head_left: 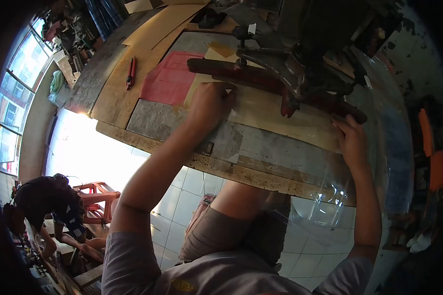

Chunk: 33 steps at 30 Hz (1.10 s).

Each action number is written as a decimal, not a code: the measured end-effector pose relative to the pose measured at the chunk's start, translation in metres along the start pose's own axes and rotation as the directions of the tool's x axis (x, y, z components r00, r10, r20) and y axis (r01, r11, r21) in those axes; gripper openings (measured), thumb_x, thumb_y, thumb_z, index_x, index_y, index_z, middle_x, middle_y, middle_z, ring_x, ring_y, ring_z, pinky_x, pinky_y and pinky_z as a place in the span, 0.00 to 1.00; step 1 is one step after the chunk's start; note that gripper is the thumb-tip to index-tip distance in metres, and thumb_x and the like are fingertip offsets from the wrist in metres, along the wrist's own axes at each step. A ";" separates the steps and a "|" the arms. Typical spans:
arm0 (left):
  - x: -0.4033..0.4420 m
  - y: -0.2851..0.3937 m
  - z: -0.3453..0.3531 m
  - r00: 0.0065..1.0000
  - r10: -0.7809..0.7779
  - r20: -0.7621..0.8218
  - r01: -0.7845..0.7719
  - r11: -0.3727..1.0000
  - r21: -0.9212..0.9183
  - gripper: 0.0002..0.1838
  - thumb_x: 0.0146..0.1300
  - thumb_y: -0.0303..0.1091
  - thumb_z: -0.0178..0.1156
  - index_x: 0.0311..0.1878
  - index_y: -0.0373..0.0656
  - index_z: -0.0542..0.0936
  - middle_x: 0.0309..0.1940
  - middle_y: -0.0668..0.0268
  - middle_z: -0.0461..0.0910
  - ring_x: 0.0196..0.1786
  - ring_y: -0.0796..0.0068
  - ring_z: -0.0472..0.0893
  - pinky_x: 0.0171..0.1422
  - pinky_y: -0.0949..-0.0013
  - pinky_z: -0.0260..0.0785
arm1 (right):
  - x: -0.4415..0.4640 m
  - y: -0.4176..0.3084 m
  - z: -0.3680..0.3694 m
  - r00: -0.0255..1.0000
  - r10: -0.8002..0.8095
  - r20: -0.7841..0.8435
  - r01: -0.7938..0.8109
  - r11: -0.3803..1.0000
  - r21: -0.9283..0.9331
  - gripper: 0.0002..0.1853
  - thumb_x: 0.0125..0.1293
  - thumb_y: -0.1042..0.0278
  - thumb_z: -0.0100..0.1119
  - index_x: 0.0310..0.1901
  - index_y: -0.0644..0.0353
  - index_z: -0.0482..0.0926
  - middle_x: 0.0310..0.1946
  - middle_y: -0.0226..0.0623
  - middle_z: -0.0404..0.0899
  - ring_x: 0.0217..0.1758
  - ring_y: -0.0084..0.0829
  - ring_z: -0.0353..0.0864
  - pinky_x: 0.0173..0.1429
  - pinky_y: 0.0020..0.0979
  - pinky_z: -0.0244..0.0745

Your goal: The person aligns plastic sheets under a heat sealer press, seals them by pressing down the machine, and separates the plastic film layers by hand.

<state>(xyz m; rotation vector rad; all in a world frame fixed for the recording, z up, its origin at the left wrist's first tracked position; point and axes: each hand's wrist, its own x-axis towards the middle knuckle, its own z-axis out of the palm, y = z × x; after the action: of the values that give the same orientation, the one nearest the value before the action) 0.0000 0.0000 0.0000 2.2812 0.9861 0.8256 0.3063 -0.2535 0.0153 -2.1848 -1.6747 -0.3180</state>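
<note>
A clear plastic sheet (325, 206) lies across the worktable and droops over its front edge. My left hand (210, 104) is closed, its fingertips pinching the sheet's left part beside the machine bar. On the far side, my right hand (350, 137) grips the sheet near the bar's right end, thumb and fingers pressed together. Just beyond both hands runs the long dark red bar (253, 74) of a heavy metal press (300, 64). Beneath the sheet is a tan board (280, 120). A red sheet (170, 78) lies flat to the left of my left hand.
A red utility knife (131, 73) rests on the wooden table (110, 101) at left. Cardboard pieces (157, 24) lie at the back. Another person (47, 204) bends over at lower left, near a red plastic stool (98, 201). Orange pieces (435, 169) stand at right.
</note>
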 end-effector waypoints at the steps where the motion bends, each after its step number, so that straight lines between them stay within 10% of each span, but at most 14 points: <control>1: 0.003 -0.004 0.004 1.000 0.000 0.001 0.000 1.000 -0.015 0.13 0.64 0.35 0.66 0.48 0.41 0.90 0.32 0.50 0.89 0.39 0.49 0.90 0.48 0.52 0.82 | 0.002 0.002 0.002 1.000 -0.002 0.006 0.002 1.000 -0.003 0.11 0.66 0.73 0.68 0.49 0.56 0.91 0.39 0.42 0.80 0.51 0.50 0.81 0.60 0.46 0.75; 5: -0.004 -0.007 0.004 0.995 0.085 -0.047 -0.082 0.995 0.057 0.13 0.63 0.35 0.66 0.47 0.42 0.90 0.33 0.50 0.89 0.38 0.49 0.89 0.48 0.51 0.82 | -0.002 -0.006 -0.009 0.989 -0.130 -0.076 0.125 0.990 -0.063 0.10 0.68 0.73 0.67 0.49 0.59 0.91 0.37 0.44 0.79 0.42 0.50 0.83 0.45 0.47 0.75; 33: -0.004 -0.014 0.010 0.996 0.061 -0.065 -0.058 0.997 0.053 0.14 0.66 0.41 0.67 0.48 0.45 0.91 0.27 0.56 0.88 0.32 0.55 0.89 0.43 0.56 0.80 | -0.005 -0.003 -0.006 0.983 -0.159 -0.094 0.151 0.985 -0.081 0.10 0.68 0.71 0.68 0.48 0.59 0.91 0.34 0.44 0.77 0.36 0.48 0.82 0.43 0.46 0.74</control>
<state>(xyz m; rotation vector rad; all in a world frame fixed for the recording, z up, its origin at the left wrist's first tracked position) -0.0014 0.0032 -0.0176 2.3499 0.9827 0.9160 0.3019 -0.2601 0.0194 -2.0563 -1.8071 -0.5304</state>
